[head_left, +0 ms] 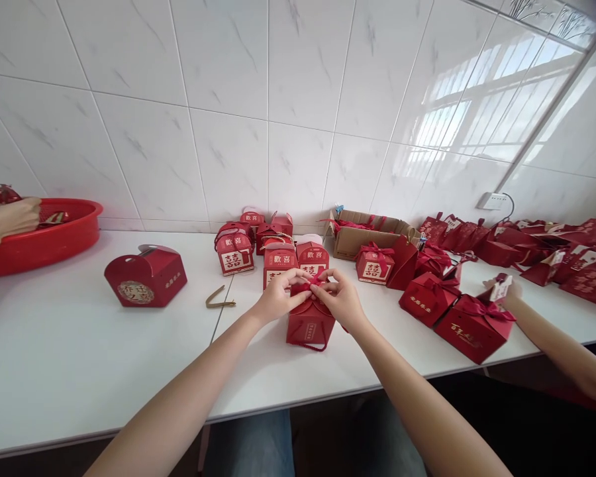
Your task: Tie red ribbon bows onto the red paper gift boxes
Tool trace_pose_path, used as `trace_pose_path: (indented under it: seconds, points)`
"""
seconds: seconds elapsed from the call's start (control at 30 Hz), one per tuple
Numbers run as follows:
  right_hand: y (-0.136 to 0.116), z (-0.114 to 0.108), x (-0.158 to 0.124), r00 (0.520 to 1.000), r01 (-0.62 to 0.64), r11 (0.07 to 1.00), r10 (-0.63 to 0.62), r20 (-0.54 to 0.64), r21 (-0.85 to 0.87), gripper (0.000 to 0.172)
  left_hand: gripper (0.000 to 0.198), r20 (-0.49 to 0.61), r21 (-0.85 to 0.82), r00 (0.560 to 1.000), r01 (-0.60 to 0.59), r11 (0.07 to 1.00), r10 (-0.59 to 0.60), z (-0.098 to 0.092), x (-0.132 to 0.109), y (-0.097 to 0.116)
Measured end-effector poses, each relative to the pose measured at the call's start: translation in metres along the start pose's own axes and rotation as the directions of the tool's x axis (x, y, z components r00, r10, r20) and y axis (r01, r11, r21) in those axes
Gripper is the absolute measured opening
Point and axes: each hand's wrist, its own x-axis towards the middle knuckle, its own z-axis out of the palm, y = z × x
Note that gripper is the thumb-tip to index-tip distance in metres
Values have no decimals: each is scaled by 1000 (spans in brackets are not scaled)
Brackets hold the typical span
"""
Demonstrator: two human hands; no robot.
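Observation:
A small red gift box (310, 326) stands upright in front of me, near the table's front edge, with a dark red cord handle hanging down its near side. On top of it lies a red ribbon (314, 281). My left hand (279, 296) pinches the ribbon from the left. From the right, my right hand (342, 298) pinches it too, and the fingertips of both hands nearly meet over the lid. Just behind the hands stand red and white boxes (279, 257), partly hidden by my fingers.
To the left are a red box (146, 277), a gold tie strip (220, 299) and a red plastic basket (74, 238) with another person's hands (14, 217). At right stand ribboned boxes (477, 324), another person's hand (509, 291), a cardboard carton (372, 232) and several red boxes (591, 278).

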Motion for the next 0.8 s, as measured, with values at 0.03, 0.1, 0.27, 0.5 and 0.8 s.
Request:
trace_pose_path:
  seconds: [0.03, 0.1, 0.27, 0.5, 0.8]
  points:
    - [1, -1, 0, 1000, 1, 1000, -1, 7, -8, 23, 22, -6, 11, 1000, 7, 1000, -7, 0, 0, 0]
    - [2, -2, 1, 999, -3, 1000, 3, 32, -17, 23, 17, -21, 35, 1000, 17, 999, -16, 0, 1, 1]
    - [-1, -6, -1, 998, -29, 995, 33, 46, -91, 26, 12, -75, 54, 997, 28, 998, -24, 2, 0, 1]
    - [-6, 0, -7, 997, 53, 939, -71, -39, -340, 15, 13, -101, 43, 995, 12, 999, -8, 4, -1, 0]
    - [-8, -6, 3, 958, 246, 786, -286, 19, -568, 19, 26, -214, 148, 977, 13, 989, 19, 2, 10, -10]
